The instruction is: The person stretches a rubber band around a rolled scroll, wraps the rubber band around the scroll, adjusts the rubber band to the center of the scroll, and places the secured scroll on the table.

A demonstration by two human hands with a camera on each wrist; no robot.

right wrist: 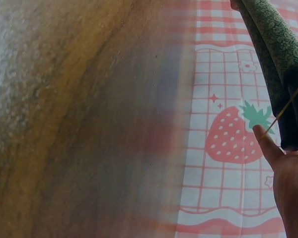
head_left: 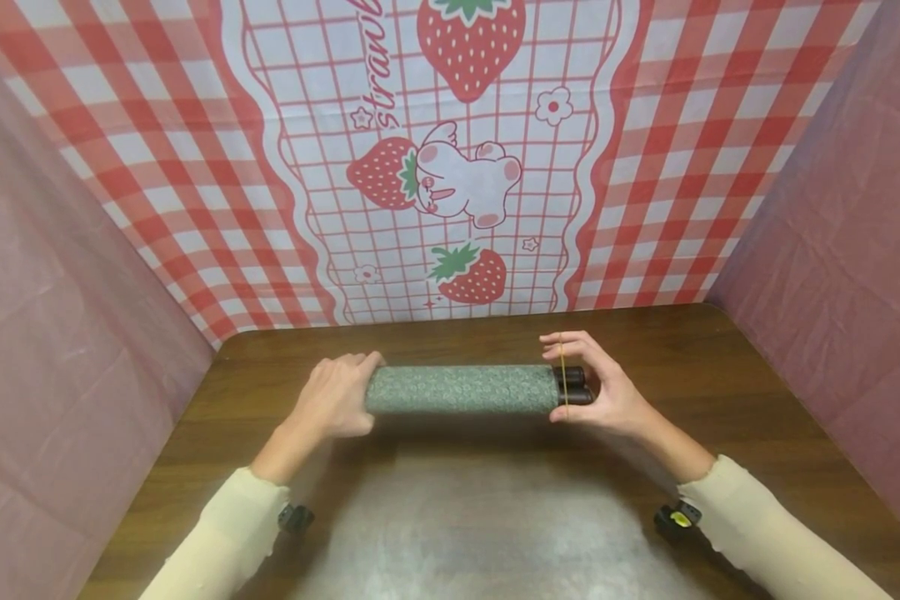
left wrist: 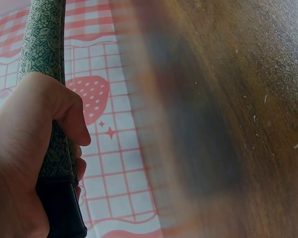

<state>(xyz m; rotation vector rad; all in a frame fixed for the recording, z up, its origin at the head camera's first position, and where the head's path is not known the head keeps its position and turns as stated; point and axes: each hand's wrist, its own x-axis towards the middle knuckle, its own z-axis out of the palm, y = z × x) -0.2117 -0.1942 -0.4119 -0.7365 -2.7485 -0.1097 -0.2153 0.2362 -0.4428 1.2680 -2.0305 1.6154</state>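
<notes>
A scroll-like roll (head_left: 461, 389) in green floral fabric lies level over the table, its two black rod ends (head_left: 573, 385) showing at the right. My left hand (head_left: 337, 392) grips the roll's left end; in the left wrist view, a black end piece (left wrist: 62, 210) sticks out below the fingers. At the other end, my right hand (head_left: 611, 396) has thumb and fingers spread wide, stretching a thin yellow rubber band (head_left: 563, 358) between them. In the right wrist view the band (right wrist: 292, 99) runs from the thumb tip across the black ends.
The brown wooden table (head_left: 735, 367) carries a bright reflection in front. Behind it hangs a red-and-white checked strawberry cloth (head_left: 667, 150). Pink curtains (head_left: 832, 225) enclose both sides. A small dark camera (head_left: 296, 518) sits at the left wrist, another (head_left: 675, 521) at the right.
</notes>
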